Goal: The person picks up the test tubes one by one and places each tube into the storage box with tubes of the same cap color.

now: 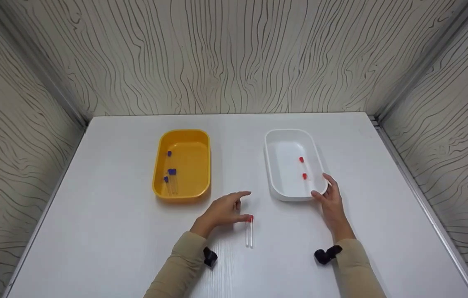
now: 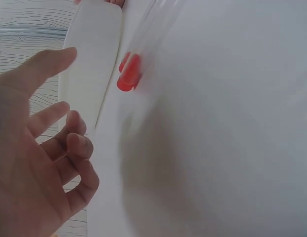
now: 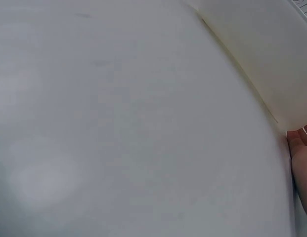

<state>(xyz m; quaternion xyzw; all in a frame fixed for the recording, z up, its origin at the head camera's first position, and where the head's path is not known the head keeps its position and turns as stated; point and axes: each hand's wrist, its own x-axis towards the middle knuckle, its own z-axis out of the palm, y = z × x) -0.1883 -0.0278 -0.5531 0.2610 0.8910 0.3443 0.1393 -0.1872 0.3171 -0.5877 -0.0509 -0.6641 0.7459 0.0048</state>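
The bench [image 1: 105, 215] carries a yellow tray [image 1: 194, 165] left of centre, a white tray [image 1: 285, 176] right. The right hand [image 1: 333, 209] grips the white tray's lower-right corner, probably steadying it; the left hand [image 1: 222, 210], thumb and forefinger spread, holds nothing beside two red-capped tubes [image 1: 251, 234] at lower centre. Trayed blue caps [image 1: 166, 179] and red caps [image 1: 304, 176] lie apart, apparently by colour.

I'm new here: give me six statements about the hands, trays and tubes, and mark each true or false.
1. The right hand grips the white tray. True.
2. The left hand pinches a tube. False: it holds nothing.
3. Two red-capped tubes lie on the table, outside both trays. True.
4. The yellow tray holds red-capped tubes. False: the caps inside it are blue caps.
5. Two red caps show inside the white tray. True.
6. In the head view, the yellow tray is right of the white one. False: it is left.
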